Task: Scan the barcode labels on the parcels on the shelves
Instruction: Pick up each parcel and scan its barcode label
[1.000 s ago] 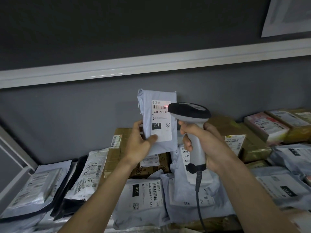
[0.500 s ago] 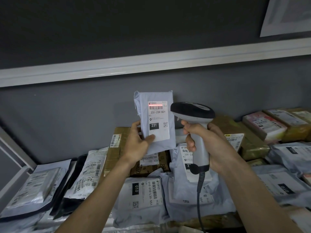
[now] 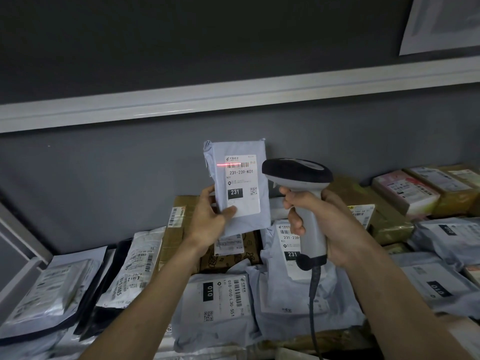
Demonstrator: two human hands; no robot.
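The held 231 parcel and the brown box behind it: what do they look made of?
231 parcel: pale grey plastic mailer film by the look, creased and folded at its top corners, with a matte white paper label. Left hand holds it. Brown box: probably cardboard wrapped in glossy brown tape, judging by its sheen.

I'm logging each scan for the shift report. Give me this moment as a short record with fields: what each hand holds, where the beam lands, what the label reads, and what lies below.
left hand: left hand holds the grey mailer parcel upright by its lower left edge
right hand: right hand grips the handheld barcode scanner
beam: red laser line lies across the barcode's left part on the shipping label
label text: 231-239-K01, block 231
below: grey parcel marked 010, brown cardboard box, other parcels
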